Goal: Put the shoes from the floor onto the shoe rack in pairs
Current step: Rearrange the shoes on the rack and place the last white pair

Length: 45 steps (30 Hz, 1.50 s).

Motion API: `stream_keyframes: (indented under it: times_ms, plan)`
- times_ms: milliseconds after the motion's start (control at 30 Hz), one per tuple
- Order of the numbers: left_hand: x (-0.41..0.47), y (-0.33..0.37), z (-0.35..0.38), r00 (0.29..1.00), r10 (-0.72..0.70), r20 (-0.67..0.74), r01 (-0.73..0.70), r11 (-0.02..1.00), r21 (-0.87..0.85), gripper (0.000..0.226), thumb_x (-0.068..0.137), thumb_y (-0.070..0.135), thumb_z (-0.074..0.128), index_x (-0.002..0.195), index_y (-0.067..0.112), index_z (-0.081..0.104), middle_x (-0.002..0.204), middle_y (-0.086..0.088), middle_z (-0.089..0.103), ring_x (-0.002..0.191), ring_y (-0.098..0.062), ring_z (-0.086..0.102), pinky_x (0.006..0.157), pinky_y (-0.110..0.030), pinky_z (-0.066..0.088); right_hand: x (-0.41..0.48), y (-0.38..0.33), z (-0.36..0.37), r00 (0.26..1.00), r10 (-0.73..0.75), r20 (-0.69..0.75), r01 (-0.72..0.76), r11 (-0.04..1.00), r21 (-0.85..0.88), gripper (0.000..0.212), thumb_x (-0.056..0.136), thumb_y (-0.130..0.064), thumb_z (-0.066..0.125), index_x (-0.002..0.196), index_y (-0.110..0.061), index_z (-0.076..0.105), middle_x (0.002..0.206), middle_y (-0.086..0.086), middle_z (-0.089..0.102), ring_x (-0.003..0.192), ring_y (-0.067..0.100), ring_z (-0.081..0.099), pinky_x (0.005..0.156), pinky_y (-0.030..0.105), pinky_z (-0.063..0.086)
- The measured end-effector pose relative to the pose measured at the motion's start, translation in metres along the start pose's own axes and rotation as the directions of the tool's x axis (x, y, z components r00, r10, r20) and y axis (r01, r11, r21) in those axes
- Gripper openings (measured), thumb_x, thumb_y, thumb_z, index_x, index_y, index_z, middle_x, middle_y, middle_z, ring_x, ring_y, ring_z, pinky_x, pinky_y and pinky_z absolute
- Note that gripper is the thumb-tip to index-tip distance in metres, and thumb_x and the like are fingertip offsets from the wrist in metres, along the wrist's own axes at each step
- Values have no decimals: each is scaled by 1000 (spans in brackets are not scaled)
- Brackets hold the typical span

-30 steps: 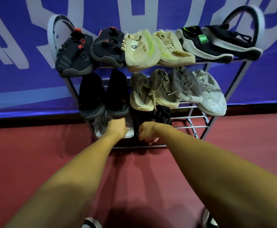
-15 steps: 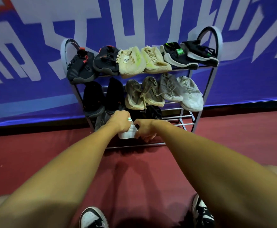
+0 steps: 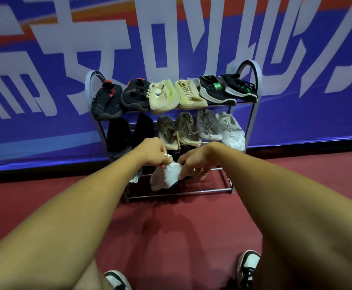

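Note:
A three-tier metal shoe rack [image 3: 252, 114] stands against the blue banner wall. Its top and middle shelves are filled with paired shoes. In front of the bottom shelf a white sneaker [image 3: 165, 177] hangs toe-down between my hands. My left hand [image 3: 153, 152] pinches its heel end from above. My right hand [image 3: 194, 162] grips its right side, fingers curled around the edge. Another light shoe [image 3: 134, 178] shows partly behind my left forearm on the bottom shelf. Dark shoes behind my hands are mostly hidden.
The blue banner [image 3: 45, 126] with large white characters backs the rack. Red floor [image 3: 170, 231] stretches between me and the rack. My own black-and-white sneakers [image 3: 248, 266] show at the bottom edge. The right part of the bottom shelf [image 3: 219, 190] shows bare bars.
My view has pulled back from the rack. Both hands have drawn the white sneaker out from the bottom shelf and lifted it, so more of it shows now.

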<state>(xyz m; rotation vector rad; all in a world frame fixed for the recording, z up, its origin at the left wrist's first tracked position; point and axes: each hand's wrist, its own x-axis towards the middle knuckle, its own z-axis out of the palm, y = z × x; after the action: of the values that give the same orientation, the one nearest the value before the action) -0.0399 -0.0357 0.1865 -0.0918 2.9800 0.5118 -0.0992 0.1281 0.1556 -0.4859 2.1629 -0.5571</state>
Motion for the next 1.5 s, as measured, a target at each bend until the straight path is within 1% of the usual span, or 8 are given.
stream_keyframes:
  times_ms: [267, 400, 633, 867, 1000, 1200, 1267, 1500]
  plan:
    - [8, -1, 15, 993, -112, -19, 111, 992, -65, 29, 75, 40, 78, 70, 11, 77, 78, -7, 75, 85, -20, 69, 80, -35, 56, 12, 10, -10, 971, 42, -236, -72, 990, -118, 39, 76, -39, 81, 93, -6, 69, 79, 9, 69, 66, 22, 65, 76, 35, 60]
    - [12, 5, 19, 986, -164, 14, 165, 982, -94, 42, 72, 47, 80, 86, 7, 77, 89, -9, 75, 93, -22, 69, 84, -35, 56, 9, -3, -5, 992, -22, -120, 20, 1000, -19, 23, 84, -31, 77, 88, -11, 68, 76, 2, 69, 67, 13, 66, 72, 26, 54]
    - [9, 16, 27, 939, -328, 104, 343, 863, -372, 16, 72, 10, 74, 60, 9, 63, 45, 1, 56, 30, -7, 46, 37, -14, 34, 22, -10, -2, 980, -47, -193, 21, 991, -134, 54, 69, -57, 82, 88, -8, 69, 72, 2, 65, 64, 17, 62, 69, 28, 56]
    - [12, 17, 32, 942, -329, 63, 330, 875, -354, 16, 68, 14, 75, 57, 10, 64, 36, 5, 53, 25, -3, 43, 38, -13, 32, 22, -15, 6, 953, -33, -300, -52, 961, -271, 53, 72, -65, 74, 71, -13, 63, 62, 2, 62, 54, 18, 59, 66, 29, 53]
    - [13, 21, 36, 946, -321, 34, 320, 916, -243, 12, 69, 17, 63, 75, 8, 69, 71, -7, 68, 77, -19, 72, 52, -21, 41, 13, -26, 16, 935, 34, -352, -171, 915, -364, 54, 74, -70, 66, 72, -16, 59, 66, 4, 64, 57, 18, 64, 69, 32, 57]
    - [18, 17, 38, 967, -252, 43, 255, 958, -133, 15, 75, 21, 58, 69, 8, 63, 81, -12, 64, 63, -18, 58, 48, -26, 38, 18, -24, 20, 973, 39, -230, -109, 947, -301, 27, 84, -32, 71, 89, -7, 65, 75, 14, 73, 54, 23, 69, 64, 34, 62]
    - [24, 14, 37, 981, -177, 77, 188, 967, -174, 21, 86, 19, 59, 90, 2, 71, 95, -21, 66, 71, -23, 61, 53, -28, 45, 20, -22, 17, 968, 1, -252, -65, 967, -244, 14, 90, -19, 62, 85, -6, 64, 64, 9, 71, 45, 17, 67, 54, 27, 59]
    - [23, -4, 39, 976, -52, 209, 114, 949, -295, 25, 90, 2, 57, 69, 14, 60, 61, -4, 54, 55, -15, 46, 40, -14, 34, 18, -6, 2, 962, 1, -275, -2, 1000, -2, 5, 92, -5, 59, 93, 0, 60, 75, 16, 66, 57, 21, 66, 50, 28, 59]
